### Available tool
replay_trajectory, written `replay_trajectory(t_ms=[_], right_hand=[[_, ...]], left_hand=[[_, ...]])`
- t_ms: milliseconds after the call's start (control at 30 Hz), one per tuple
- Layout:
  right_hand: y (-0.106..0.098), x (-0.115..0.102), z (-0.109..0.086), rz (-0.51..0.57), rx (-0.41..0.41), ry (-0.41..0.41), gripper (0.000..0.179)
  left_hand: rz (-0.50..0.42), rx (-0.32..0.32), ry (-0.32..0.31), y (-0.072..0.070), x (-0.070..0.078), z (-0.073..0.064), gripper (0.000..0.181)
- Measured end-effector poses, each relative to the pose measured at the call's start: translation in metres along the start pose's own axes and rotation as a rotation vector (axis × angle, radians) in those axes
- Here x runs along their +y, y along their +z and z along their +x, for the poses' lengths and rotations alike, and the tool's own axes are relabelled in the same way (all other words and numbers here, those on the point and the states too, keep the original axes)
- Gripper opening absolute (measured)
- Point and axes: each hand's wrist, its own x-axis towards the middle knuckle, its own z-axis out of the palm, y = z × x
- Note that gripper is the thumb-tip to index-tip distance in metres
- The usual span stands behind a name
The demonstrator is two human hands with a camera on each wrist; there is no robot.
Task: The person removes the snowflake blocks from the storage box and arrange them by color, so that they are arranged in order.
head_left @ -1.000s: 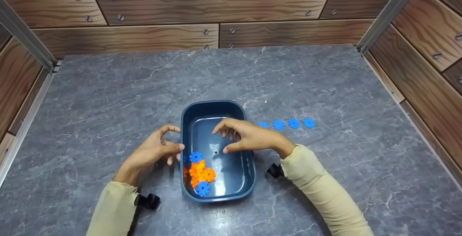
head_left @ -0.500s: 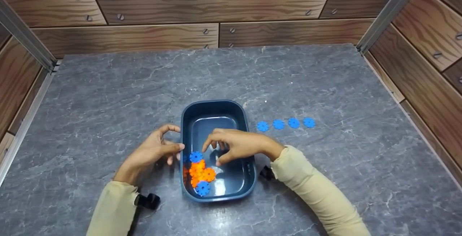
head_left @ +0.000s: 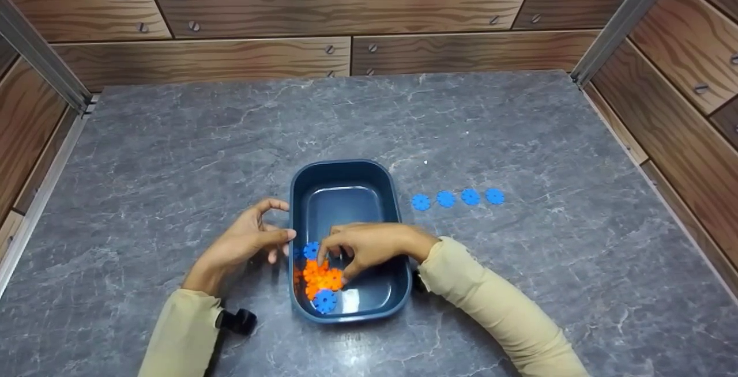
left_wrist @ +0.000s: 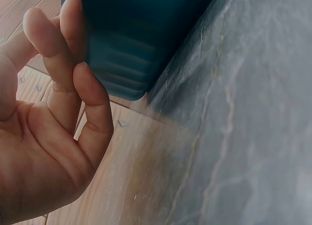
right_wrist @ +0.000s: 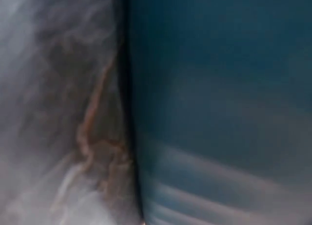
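A dark blue plastic tub [head_left: 351, 316] stands on the grey marbled table. Inside, along its left side, lie several orange notched disc pieces [head_left: 316, 276] in a cluster, with a blue notched disc [head_left: 325, 301] at the near end and another blue disc [head_left: 311, 251] at the far end. My right hand [head_left: 372, 244] reaches over the tub's right rim, thumb and index finger apart beside the orange pieces. My left hand [head_left: 248, 236] touches the tub's left rim with its fingertips. In the left wrist view, relaxed fingers [left_wrist: 92, 98] lie by the tub's outer wall.
To the right of the tub, several blue notched discs [head_left: 445, 199] lie in a row on the table [head_left: 519, 135]. Wood-pattern panels [head_left: 346, 5] enclose the back and sides. In the right wrist view, the tub's wall [right_wrist: 219, 88] hides the right hand.
My right hand has moved down and left inside the tub, from above its middle to the orange pieces, uncovering part of the blue row. My left hand has stayed at the rim.
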Motion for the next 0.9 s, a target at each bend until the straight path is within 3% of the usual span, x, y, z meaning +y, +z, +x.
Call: replay_trajectory(t_ms=[500, 900], right_hand=[[0.0055, -0.0011, 0.0044, -0.079, -0.052, 0.006, 0.033], [0.0067, -0.0024, 0.0047, -0.134, -0.035, 0.025, 0.032]], left_hand=[[0.002, 0.009, -0.006, 0.0008, -0.0012, 0.0008, 0.056], [-0.016, 0.001, 0.0, -0.0003, -0.0016, 0.0009, 0.057]])
